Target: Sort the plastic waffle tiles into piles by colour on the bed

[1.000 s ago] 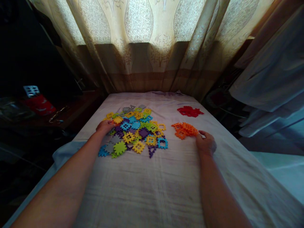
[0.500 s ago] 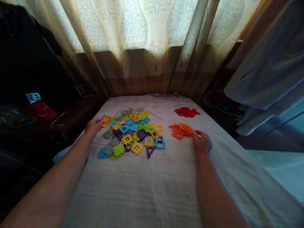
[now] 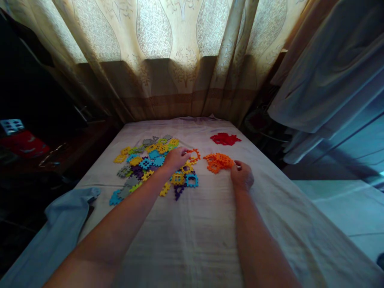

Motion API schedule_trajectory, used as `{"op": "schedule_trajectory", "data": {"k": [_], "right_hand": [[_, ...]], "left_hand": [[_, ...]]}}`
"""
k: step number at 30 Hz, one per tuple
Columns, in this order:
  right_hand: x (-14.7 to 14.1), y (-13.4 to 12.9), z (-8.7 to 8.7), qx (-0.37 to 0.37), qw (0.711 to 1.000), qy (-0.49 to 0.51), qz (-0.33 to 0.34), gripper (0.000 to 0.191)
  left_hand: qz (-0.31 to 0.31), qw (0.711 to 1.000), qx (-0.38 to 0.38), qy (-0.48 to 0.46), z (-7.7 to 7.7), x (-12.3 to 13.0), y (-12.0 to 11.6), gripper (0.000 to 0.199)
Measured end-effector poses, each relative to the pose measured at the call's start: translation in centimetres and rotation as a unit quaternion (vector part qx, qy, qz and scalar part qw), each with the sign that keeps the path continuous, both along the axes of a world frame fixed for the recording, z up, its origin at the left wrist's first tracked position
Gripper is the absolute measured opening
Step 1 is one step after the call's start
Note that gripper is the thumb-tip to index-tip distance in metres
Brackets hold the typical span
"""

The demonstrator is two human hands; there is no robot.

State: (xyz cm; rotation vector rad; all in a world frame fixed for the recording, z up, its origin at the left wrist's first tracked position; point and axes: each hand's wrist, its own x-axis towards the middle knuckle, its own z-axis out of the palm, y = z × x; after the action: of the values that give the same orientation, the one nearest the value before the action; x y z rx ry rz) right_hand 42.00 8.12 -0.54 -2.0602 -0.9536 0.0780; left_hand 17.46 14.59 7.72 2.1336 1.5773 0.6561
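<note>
My left hand [image 3: 177, 157] pinches an orange open-framed building tile [image 3: 195, 155] with toothed edges, held over the right side of a mixed pile. My right hand [image 3: 241, 176] has its fingers closed at the right end of a heap of orange tiles [image 3: 221, 161], seemingly gripping the edge of one. Beneath my left forearm spreads the pile of yellow, blue, purple, green and grey interlocking tiles, partly covered by the arm. A blue window-like tile [image 3: 192, 181] and a purple triangular tile [image 3: 179, 192] lie at its near right edge. Farther back sits a group of red tiles [image 3: 225, 139].
A pale sheet [image 3: 204, 240] covers the bed-like surface. Patterned curtains [image 3: 180, 80] hang behind it. Light blue cloth [image 3: 67, 218] droops at the left edge, near a dark table with a red packet [image 3: 25, 144]. Pale clothes [image 3: 327, 80] hang on the right.
My left hand has carried the orange tile rightward from the pile's left edge, towards the orange heap. My right hand stays by that heap. The camera view has turned slightly right.
</note>
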Motion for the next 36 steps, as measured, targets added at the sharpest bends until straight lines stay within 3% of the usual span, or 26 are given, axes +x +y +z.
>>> {"op": "schedule_trajectory", "data": {"k": [4,8,11,13,15,20,23,28,36], "right_hand": [[0.1,0.5,-0.3,0.029,0.998,-0.048,0.038,0.043],[-0.4,0.8,-0.4,0.005,0.993,-0.08,0.09,0.053],[-1.2,0.8,-0.1,-0.051,0.986,-0.103,0.122,0.073],[-1.8,0.9,0.3,-0.092,0.978,-0.119,0.146,0.083],[-2.2,1.2,0.7,-0.134,0.966,-0.133,0.178,0.089],[-2.7,3.1,1.3,-0.201,0.93,-0.171,0.255,0.083],[-3.3,4.5,1.3,-0.205,0.929,-0.176,0.252,0.078],[-4.8,8.0,1.2,-0.198,0.933,-0.173,0.246,0.075],[-8.6,15.9,1.0,-0.178,0.948,-0.165,0.205,0.074]], "left_hand": [[-0.047,0.999,-0.01,-0.003,-1.1,6.1,0.8,0.031],[-0.072,0.997,-0.004,0.022,-2.1,7.9,0.7,0.036],[-0.069,0.996,0.024,0.041,-2.7,5.8,-0.4,0.037],[-0.062,0.995,0.056,0.048,-3.0,2.9,-1.7,0.035],[-0.052,0.987,0.137,0.07,-3.5,-0.7,-3.3,0.034],[0.027,0.97,0.222,0.1,-5.8,-9.4,-7.3,0.039],[0.06,0.964,0.242,0.094,-7.7,-12.3,-8.4,0.04],[0.068,0.962,0.252,0.075,-9.4,-13.2,-8.5,0.042],[0.053,0.965,0.245,0.077,-9.6,-12.9,-8.6,0.047]]}}
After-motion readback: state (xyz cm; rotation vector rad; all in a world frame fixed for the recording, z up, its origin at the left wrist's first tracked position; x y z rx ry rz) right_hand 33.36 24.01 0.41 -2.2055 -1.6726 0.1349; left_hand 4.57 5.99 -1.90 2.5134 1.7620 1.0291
